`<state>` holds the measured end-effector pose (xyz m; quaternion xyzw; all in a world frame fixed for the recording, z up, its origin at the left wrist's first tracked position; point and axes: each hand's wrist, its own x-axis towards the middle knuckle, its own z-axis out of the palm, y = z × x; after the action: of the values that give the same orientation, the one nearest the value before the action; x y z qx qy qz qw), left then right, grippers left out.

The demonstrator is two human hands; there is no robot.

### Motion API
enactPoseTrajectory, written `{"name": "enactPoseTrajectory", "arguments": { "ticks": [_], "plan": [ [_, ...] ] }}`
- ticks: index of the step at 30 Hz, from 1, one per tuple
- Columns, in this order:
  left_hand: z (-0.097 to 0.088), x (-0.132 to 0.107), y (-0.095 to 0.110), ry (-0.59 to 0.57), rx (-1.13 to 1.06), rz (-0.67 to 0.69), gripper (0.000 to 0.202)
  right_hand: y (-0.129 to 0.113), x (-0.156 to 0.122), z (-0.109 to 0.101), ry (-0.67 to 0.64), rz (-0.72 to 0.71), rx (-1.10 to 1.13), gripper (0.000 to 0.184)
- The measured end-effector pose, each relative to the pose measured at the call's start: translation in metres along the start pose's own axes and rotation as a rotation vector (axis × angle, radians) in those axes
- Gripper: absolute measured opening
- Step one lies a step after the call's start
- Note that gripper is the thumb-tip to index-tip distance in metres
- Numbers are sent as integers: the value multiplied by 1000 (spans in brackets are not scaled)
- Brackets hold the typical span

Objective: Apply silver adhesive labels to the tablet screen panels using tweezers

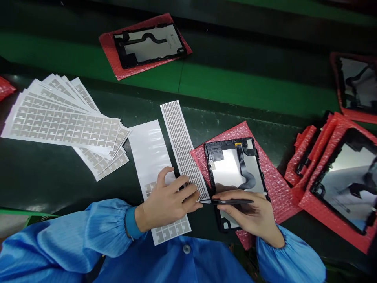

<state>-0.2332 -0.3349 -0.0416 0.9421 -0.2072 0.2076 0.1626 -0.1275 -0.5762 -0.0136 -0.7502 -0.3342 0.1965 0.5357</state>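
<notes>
Slim black tweezers (226,201): long axis near horizontal, tips pointing left toward the strip's lower edge, pinched between thumb and curled fingers of the right hand (246,214). Left hand (166,200): fingers close together, resting on a long silver patterned adhesive strip (182,149). Beneath the right hand: black-framed tablet panel (235,169) on red bubble wrap (273,184).

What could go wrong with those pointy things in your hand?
The tweezers in the right hand point toward the left hand, so a slip might poke its fingers. The right hand also lies over the shiny black-framed panel, so the tweezer tips might scratch it, or fingers might smudge it.
</notes>
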Motion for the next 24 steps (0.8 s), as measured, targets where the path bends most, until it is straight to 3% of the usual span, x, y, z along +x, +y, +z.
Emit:
{"name": "enactPoseTrajectory", "arguments": {
  "ticks": [24],
  "plan": [
    [-1, 1, 4, 41, 18, 0, 21, 2, 2, -1, -15, -35, -5, 26]
  ]
}}
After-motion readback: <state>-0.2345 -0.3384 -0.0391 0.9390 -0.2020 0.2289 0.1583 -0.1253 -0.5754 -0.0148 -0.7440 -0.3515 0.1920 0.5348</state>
